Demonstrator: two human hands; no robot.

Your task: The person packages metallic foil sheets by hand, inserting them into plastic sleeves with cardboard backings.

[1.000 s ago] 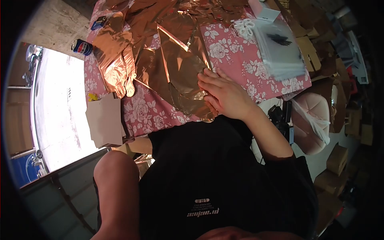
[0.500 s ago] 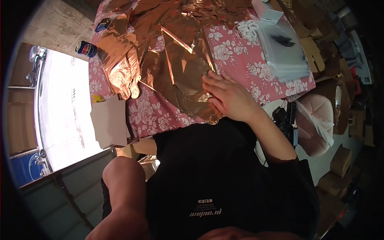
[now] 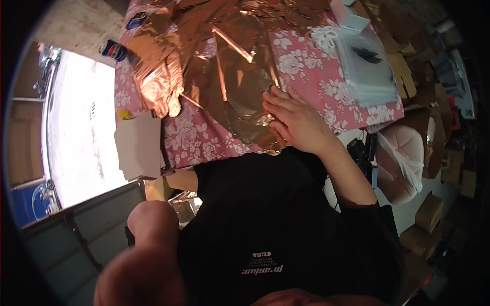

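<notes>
My right hand (image 3: 298,121) lies palm down on a sheet of shiny copper-coloured foil (image 3: 242,109) at the table's near edge. Its fingers are stretched out and point left. The foil under it is wrinkled and overlaps other foil pieces. My left arm (image 3: 153,219) is bent at the lower left, its elbow towards the table and the rest blurred close to the camera. No fingers of my left hand can be made out.
Gloves of bright foil (image 3: 162,92) and a blue can (image 3: 113,50) are at the left. A cardboard box (image 3: 139,148) stands by the near left corner. White string (image 3: 324,38) and clear plastic bags (image 3: 370,76) lie at the right, beyond a pink chair (image 3: 400,163).
The view has shifted slightly. My left arm has moved, with a blurred part now nearer the camera at the lower left. My right hand stays flat on the foil.
</notes>
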